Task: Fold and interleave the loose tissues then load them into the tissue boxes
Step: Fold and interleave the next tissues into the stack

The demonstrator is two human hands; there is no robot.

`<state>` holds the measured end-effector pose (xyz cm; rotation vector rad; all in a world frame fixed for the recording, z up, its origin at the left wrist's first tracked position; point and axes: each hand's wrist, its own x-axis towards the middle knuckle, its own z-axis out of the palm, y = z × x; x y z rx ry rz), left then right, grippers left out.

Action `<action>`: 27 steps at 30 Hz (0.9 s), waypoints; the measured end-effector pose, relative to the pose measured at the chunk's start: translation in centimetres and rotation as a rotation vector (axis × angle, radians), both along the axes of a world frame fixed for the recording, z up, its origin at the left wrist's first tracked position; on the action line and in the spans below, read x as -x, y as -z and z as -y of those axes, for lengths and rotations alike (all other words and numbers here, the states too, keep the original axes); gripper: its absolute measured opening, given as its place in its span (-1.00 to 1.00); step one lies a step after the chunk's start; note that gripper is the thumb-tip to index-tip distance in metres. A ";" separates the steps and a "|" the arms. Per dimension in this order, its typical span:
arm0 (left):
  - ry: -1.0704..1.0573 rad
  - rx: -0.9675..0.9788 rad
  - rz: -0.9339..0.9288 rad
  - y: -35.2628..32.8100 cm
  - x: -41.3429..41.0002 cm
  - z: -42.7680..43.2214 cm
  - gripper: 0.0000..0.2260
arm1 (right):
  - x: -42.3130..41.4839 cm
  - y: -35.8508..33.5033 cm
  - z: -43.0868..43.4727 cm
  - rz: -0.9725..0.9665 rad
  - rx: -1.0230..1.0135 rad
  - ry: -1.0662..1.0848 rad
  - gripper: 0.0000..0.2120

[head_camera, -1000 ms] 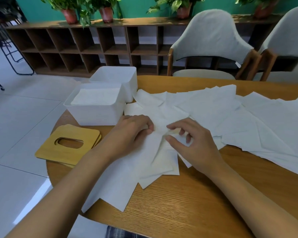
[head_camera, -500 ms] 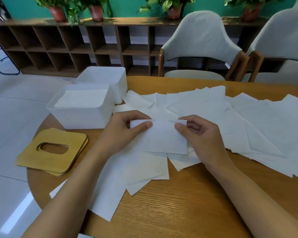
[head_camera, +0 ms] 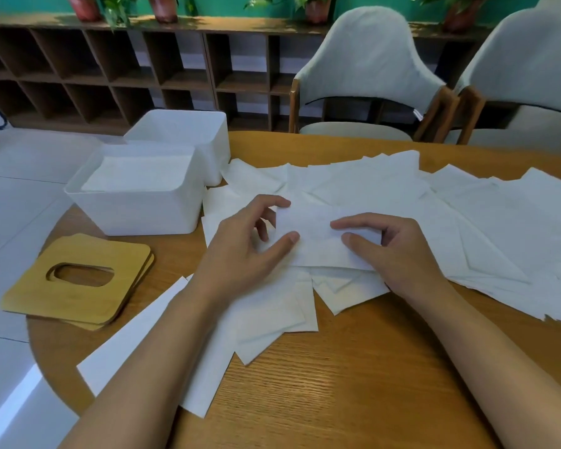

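At the far left edge of the round wooden table [head_camera: 353, 384] lie two wooden lids [head_camera: 78, 286], stacked flat, the top one showing its oval slot. Just behind them stands the near tissue box [head_camera: 136, 212], white and open, with a stack of folded tissues [head_camera: 136, 176] filling it almost to the rim. The far tissue box [head_camera: 178, 131] sits directly behind it, touching or nearly so, and its inside is not visible. To the right of the boxes the left hand [head_camera: 240, 254] has its fingers curled, forefinger tip on the upper left corner of a folded tissue [head_camera: 318, 244] and thumb on its face, holding that end in a narrow pinch. The folded tissue lies near the middle of the table on top of other sheets, its long side running across. The right hand [head_camera: 399, 254] holds the other end, with the forefinger and thumb tips close together on the sheet and the remaining fingers curled under. Loose tissues [head_camera: 486, 222] spread in overlapping layers beneath both hands and out to the right edge, and some reach under the left forearm. Beyond the table stand two grey chairs [head_camera: 370, 69] and a dark wooden shelf unit [head_camera: 110, 76].
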<state>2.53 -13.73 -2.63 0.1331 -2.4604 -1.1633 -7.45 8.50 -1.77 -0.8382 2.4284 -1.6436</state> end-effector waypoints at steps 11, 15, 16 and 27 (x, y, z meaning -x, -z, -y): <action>0.172 0.340 0.059 0.9 -0.5 -0.2 -0.65 | 0.3 1.1 -1.8 -0.030 0.077 0.100 -0.73; 0.154 0.361 -0.021 1.0 -0.6 -0.1 -0.86 | 0.4 1.4 -2.2 -0.047 0.087 0.106 -0.75; 0.154 0.361 -0.036 1.1 -0.6 -0.1 -0.88 | 0.5 1.5 -2.3 -0.050 0.093 0.115 -0.75; 0.198 0.427 -0.321 0.8 0.0 -2.3 -0.91 | 0.6 1.4 -2.4 -0.110 0.071 0.069 -0.70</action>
